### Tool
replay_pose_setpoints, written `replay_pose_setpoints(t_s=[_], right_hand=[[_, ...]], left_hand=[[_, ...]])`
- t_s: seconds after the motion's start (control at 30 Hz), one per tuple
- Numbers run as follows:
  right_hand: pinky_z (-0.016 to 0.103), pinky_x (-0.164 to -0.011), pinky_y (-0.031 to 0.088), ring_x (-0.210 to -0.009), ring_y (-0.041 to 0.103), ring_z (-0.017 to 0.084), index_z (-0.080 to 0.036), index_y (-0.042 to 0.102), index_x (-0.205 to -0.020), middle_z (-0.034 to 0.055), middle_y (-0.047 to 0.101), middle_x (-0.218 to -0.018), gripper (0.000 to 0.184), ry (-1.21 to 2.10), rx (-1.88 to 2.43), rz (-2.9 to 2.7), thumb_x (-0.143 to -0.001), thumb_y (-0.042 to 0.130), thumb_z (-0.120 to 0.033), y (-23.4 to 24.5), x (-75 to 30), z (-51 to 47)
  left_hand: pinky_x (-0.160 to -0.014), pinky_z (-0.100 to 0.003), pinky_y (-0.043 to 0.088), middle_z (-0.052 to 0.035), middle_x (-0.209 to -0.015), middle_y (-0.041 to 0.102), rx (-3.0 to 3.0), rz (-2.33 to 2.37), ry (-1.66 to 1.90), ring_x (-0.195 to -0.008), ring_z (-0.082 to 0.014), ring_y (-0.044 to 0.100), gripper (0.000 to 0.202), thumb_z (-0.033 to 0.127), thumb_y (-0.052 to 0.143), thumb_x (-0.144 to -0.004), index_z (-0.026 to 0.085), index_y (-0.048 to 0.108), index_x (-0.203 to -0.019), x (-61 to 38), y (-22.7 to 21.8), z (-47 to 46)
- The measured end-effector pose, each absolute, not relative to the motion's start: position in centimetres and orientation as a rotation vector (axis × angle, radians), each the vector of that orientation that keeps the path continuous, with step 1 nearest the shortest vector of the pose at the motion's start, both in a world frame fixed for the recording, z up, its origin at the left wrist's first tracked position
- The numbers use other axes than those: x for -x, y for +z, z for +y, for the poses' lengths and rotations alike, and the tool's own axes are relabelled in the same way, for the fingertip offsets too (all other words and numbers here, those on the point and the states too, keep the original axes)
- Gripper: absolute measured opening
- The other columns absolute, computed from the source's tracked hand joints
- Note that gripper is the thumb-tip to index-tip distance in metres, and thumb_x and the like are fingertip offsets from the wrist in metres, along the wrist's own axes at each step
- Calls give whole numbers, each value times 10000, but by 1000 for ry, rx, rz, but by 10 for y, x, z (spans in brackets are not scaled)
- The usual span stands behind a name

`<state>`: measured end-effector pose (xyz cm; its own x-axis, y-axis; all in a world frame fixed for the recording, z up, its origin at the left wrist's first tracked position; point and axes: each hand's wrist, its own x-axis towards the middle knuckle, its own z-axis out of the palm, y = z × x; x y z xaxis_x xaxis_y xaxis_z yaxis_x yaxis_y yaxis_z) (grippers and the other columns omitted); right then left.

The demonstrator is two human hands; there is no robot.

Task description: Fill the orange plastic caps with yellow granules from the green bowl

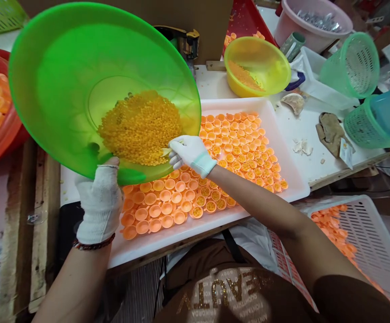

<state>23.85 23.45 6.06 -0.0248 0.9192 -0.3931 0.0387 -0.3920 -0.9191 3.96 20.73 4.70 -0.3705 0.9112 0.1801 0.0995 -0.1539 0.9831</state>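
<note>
My gloved left hand [102, 197] grips the near rim of a large green basin [60, 80], tilted up over the table. A heap of small yellow beads [141, 128] lies in the basin's lower part. In my gloved right hand [190, 152] is a small pale scoop [166, 151], its tip at the beads' edge; much of it is hidden by my fingers. Below, a white tray [297, 181] holds rows of small orange cups [166, 208]. Cups toward the right and middle contain yellow beads, while those at the near left look bare inside.
Behind the tray stands a yellow bowl [275, 63] with orange grains. A red tub [3, 139] of orange pieces is at left. Green baskets [349, 67], a brown cloth [331, 132] and a pink bucket [292, 27] are at right. A white crate [370, 229] stands lower right.
</note>
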Motion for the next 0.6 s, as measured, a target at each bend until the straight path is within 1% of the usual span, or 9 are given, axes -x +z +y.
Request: replay_pose_setpoints(t_s=[0.07,0.13,0.2,0.3,0.37,0.5,0.6], right_hand=[[223,-512,583,-564,636,102,-184,578,-844,0,623,-695,107,1558,1474,-917,-945,541,-189,61,-239,233],[204,-503,569,-556,618,87,-182,580,-853,-8,621,-690,109,1529,1465,-877,-958,552,-185,64,-247,230],[195,-479,542,-542,596,78,-179,594,-878,-11,622,-692,97,1477,1465,-869,-968,567,-205,68,-259,225],[190,-454,504,-530,568,69,-171,618,-918,-16,619,-700,94,1431,1450,-867,-967,595,-248,71,-281,217],[188,-448,488,-531,557,64,-167,629,-933,-17,620,-707,127,1430,1444,-875,-952,623,-292,73,-296,209],[202,-454,485,-554,573,75,-159,656,-987,0,644,-748,264,1392,1466,-975,-915,654,-413,80,-321,187],[229,-461,476,-547,578,92,-165,665,-982,6,642,-739,263,1306,1561,-1124,-931,605,-416,83,-330,169]], left_hand=[[-1107,-478,520,-76,-1252,726,-1134,1423,1614,-1189,-296,677,469,262,748,-720,138,732,-1171,-39,45,208],[-1107,-476,520,-68,-1228,736,-1126,1409,1617,-1192,-299,676,468,259,753,-702,138,738,-1153,-39,44,208],[-1111,-480,517,-67,-1211,742,-1142,1423,1611,-1200,-303,673,474,269,747,-700,144,738,-1157,-40,44,208],[-1109,-494,520,-68,-1235,733,-1150,1423,1588,-1224,-315,665,489,288,733,-719,169,732,-1193,-41,46,208],[-1104,-509,523,-68,-1236,732,-1132,1401,1603,-1231,-327,662,497,287,731,-707,172,735,-1191,-42,47,207],[-1116,-517,512,-64,-1224,733,-1129,1448,1598,-1237,-324,653,523,290,714,-680,165,725,-1188,-44,51,207],[-1113,-521,512,-73,-1214,733,-1102,1501,1592,-1218,-326,659,518,292,727,-656,158,723,-1157,-43,50,208]])
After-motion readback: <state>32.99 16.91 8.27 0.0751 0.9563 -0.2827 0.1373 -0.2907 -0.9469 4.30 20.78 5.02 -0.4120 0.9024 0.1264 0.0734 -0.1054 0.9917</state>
